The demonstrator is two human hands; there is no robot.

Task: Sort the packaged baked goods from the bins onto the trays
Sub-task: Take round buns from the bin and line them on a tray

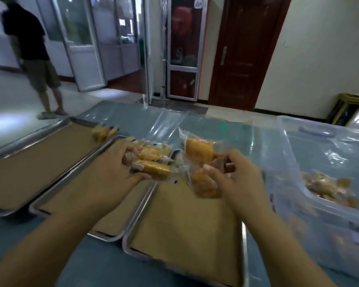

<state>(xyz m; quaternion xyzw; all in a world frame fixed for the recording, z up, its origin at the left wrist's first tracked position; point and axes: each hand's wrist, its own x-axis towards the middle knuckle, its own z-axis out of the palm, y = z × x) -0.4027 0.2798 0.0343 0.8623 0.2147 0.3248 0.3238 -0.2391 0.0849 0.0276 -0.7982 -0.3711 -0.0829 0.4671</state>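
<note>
clear, slippery film is making this risky. the right hand (234,179) is pinching several packaged cakes (199,151) by their wrappers alone, above the far end of the nearest tray (184,224). the lowest one could be sliding out and landing on the wrong tray. the left hand (114,168) is curling round a bundle of long yellow cakes (153,165) over the far end of the middle tray (58,198). a loosening grip there could be spilling them across the rims. motion is blurring the view, so exact counts cannot be told. the far-left tray (39,162) is carrying one small cluster of packages (102,132) at its far corner. the clear plastic bin (288,141) on the right is holding a heap of wrapped goods (327,187). brown paper is lining all three trays.
</note>
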